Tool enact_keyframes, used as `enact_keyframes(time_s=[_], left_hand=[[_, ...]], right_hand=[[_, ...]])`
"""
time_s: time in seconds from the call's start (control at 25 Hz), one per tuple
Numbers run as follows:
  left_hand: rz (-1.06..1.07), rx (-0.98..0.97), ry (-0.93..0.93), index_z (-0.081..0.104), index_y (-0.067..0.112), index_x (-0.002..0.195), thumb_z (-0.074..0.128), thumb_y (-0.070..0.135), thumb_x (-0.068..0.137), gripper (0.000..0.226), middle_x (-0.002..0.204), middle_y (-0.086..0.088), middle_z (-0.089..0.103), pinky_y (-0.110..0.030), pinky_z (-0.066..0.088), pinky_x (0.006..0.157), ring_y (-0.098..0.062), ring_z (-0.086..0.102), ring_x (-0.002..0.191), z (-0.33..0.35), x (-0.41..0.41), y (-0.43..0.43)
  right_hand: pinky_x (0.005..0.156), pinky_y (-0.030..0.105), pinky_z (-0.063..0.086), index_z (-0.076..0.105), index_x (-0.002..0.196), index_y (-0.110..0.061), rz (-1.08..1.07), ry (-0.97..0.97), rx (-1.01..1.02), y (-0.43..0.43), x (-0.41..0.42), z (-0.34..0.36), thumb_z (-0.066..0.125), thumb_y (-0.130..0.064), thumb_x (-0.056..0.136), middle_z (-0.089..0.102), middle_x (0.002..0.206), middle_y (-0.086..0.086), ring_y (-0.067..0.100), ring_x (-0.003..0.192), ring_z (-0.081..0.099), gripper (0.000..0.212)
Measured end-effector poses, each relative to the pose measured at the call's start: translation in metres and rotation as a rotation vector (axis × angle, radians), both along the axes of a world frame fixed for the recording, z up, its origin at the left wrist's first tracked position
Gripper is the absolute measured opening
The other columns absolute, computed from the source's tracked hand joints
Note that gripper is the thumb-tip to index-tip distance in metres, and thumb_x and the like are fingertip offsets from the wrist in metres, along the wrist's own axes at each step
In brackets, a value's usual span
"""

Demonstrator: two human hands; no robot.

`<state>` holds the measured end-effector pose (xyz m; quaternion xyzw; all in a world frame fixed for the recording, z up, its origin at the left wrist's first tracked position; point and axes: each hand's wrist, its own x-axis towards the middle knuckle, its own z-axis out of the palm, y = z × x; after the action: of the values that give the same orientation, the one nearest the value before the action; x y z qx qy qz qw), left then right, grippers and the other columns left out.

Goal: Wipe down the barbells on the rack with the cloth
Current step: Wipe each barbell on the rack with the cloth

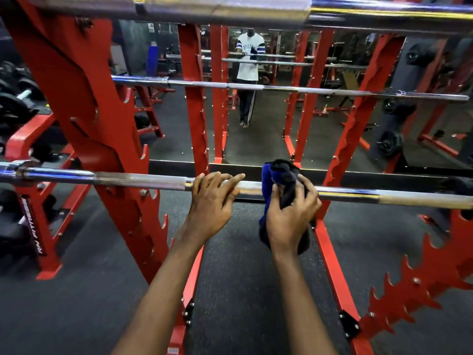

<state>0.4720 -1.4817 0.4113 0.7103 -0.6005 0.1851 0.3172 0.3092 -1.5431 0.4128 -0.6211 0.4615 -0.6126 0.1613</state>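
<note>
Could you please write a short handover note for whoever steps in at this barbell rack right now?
Left hand: bare, fingers resting over the lowest barbell, steadying it, not closed around it.
Right hand: gripping the blue and black cloth, which is wrapped over that same bar just right of the left hand.
Three bars sit on the red rack: this one, the middle barbell and the top barbell.
Done: cannot tell from this picture which bars have been wiped.
Left: finish the lowest bar along its length, then check the other two.
</note>
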Motion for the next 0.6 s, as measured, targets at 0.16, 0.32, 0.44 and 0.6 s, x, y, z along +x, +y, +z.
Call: enact_keyframes(time_s=[0.16,0.32,0.44,0.6], left_hand=[[0.1,0.058,-0.009,0.053,0.036,0.142,0.039,0.053,0.101,0.047,0.136,0.006,0.057,-0.035,0.012,0.118,-0.016,0.042,0.136,0.005,0.02,0.016],[0.267,0.111,-0.045,0.055,0.037,0.138,0.033,0.065,0.097,0.054,0.14,0.003,0.056,-0.046,0.02,0.118,-0.021,0.042,0.139,0.005,0.069,0.044],[0.32,0.122,-0.046,0.056,0.035,0.137,0.033,0.068,0.096,0.057,0.139,0.002,0.056,-0.045,0.018,0.117,-0.022,0.042,0.139,0.003,0.093,0.057],[0.336,0.069,-0.057,0.056,0.031,0.137,0.033,0.062,0.098,0.055,0.132,-0.001,0.059,-0.046,0.022,0.117,-0.025,0.043,0.137,0.0,0.111,0.07]], right_hand=[[0.105,0.045,0.035,0.064,0.13,-0.026,-0.033,0.127,-0.002,-0.018,0.002,0.02,0.073,-0.033,0.09,0.057,0.14,-0.005,0.02,0.131,0.048,0.042],[0.102,0.049,0.04,0.065,0.118,-0.021,-0.043,0.186,-0.036,-0.023,0.008,0.026,0.071,-0.035,0.086,0.062,0.131,-0.001,0.03,0.12,0.057,0.035],[0.11,0.05,0.038,0.068,0.119,-0.02,0.109,0.386,-0.09,-0.004,0.022,0.022,0.063,-0.049,0.088,0.059,0.137,0.0,0.03,0.125,0.053,0.043],[0.117,0.05,0.032,0.061,0.134,-0.027,0.287,0.515,-0.15,-0.008,0.018,0.014,0.065,-0.04,0.09,0.05,0.149,-0.004,0.027,0.135,0.048,0.046]])
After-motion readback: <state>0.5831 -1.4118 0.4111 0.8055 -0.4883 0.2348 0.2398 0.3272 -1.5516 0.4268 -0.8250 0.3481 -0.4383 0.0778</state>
